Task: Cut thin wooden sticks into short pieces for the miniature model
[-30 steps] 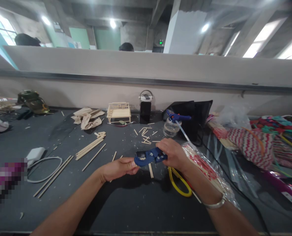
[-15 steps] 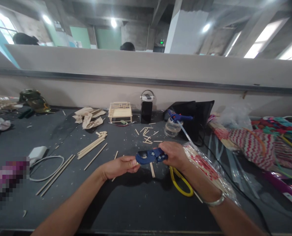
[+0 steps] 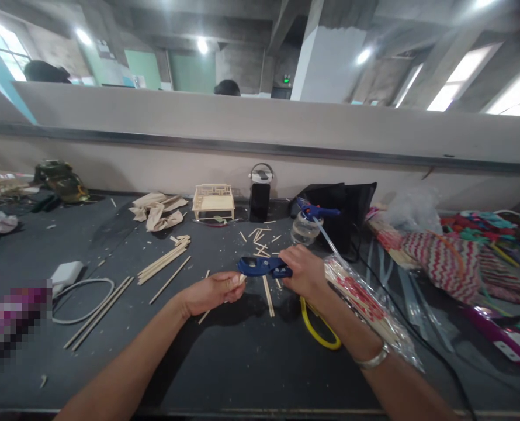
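My right hand is wrapped round a blue hand cutter, its curved jaw pointing left. Between the thumb and fingers of my left hand is a short length of thin wooden stick, its end touching the jaw. Most of that stick is hidden by my fingers. Below my right wrist shows a yellow loop; I cannot tell whether it belongs to the cutter. Loose sticks lie under the cutter, and several short cut pieces are scattered just beyond it.
A small wooden furniture model stands at the back beside a black phone. A blue glue gun rests on a jar. Stick bundles lie left, a plastic bag of sticks right, near a black cable.
The cutter and my right hand have shifted slightly left and away from me. The stick end now shows upright at the jaw, between it and my left thumb.
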Available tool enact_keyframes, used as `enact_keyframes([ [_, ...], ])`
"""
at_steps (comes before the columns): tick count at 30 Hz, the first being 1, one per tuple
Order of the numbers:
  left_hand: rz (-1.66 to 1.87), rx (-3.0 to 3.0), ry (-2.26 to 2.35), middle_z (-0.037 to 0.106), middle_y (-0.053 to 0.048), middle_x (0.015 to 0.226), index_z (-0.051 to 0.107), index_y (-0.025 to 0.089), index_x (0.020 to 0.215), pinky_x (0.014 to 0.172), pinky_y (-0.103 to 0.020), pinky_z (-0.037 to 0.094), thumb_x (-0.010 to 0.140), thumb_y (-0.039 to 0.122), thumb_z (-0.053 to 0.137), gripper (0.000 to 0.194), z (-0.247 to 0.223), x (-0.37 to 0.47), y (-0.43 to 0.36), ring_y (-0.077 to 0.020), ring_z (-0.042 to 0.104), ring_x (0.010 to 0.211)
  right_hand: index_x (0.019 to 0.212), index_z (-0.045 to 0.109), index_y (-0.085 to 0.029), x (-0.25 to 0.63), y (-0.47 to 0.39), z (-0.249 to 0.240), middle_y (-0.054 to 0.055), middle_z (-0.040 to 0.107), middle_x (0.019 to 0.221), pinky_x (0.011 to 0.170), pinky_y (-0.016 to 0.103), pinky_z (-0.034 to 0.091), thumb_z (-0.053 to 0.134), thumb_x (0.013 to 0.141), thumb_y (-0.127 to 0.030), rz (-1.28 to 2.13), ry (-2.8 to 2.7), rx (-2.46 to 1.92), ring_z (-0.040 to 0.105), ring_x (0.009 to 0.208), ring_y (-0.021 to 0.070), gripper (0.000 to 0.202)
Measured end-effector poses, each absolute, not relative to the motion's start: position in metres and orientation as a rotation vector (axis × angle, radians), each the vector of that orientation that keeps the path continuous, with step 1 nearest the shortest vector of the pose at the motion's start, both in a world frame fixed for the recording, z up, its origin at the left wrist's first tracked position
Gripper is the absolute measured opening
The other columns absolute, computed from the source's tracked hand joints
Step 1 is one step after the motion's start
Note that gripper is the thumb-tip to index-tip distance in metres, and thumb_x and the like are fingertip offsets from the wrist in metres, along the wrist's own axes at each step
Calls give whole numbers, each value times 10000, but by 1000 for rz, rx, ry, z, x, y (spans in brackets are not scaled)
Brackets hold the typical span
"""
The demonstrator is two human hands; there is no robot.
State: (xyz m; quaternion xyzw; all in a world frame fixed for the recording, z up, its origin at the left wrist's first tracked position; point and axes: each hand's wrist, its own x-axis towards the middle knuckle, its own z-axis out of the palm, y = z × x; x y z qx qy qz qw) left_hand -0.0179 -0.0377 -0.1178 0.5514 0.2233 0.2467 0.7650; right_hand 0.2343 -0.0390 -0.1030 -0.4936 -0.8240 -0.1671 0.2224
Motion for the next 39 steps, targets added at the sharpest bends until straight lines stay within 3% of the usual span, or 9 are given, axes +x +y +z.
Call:
enact_keyframes([
  [5, 553, 1160, 467, 397, 36, 655, 444, 164, 715, 596, -262, 262, 851, 452, 565, 342, -118, -17, -37, -94, 313, 595, 751, 510, -225, 231, -42, -104, 11, 593, 687, 610, 283, 336, 588, 653, -138, -447, -2206, -1397, 521, 694, 203, 152],
  [11, 552, 1164, 496, 415, 29, 654, 457, 157, 699, 592, -264, 260, 830, 474, 584, 365, -116, -16, -39, -94, 327, 595, 779, 494, -225, 232, -43, -102, 32, 590, 774, 606, 270, 350, 576, 657, -162, -485, -2193, -1366, 547, 729, 203, 160],
  [24, 546, 1160, 482, 409, 29, 669, 451, 160, 708, 594, -259, 270, 827, 471, 589, 361, -118, -14, -39, -93, 316, 598, 735, 509, -220, 236, -38, -110, 22, 624, 684, 585, 270, 325, 594, 657, -194, -497, -2206, -1415, 569, 653, 193, 118],
  [27, 542, 1170, 484, 403, 30, 664, 456, 157, 700, 595, -259, 270, 833, 464, 583, 358, -118, -14, -39, -94, 313, 600, 690, 504, -220, 235, -38, -110, 18, 611, 636, 569, 270, 305, 572, 712, -217, -533, -2190, -1395, 555, 611, 182, 72],
  [31, 584, 1128, 437, 405, 28, 681, 466, 157, 727, 603, -259, 283, 823, 430, 610, 323, -119, -17, -37, -95, 326, 606, 625, 490, -216, 237, -39, -110, 17, 574, 568, 544, 274, 282, 517, 778, -228, -609, -2138, -1392, 526, 552, 167, 156],
  [39, 615, 1109, 454, 417, 22, 702, 475, 149, 724, 622, -259, 285, 825, 403, 618, 308, -116, -18, -39, -93, 330, 619, 822, 530, -212, 246, -33, -115, 28, 610, 738, 629, 269, 428, 555, 802, -334, -286, -1946, -1300, 582, 674, 185, 127],
])
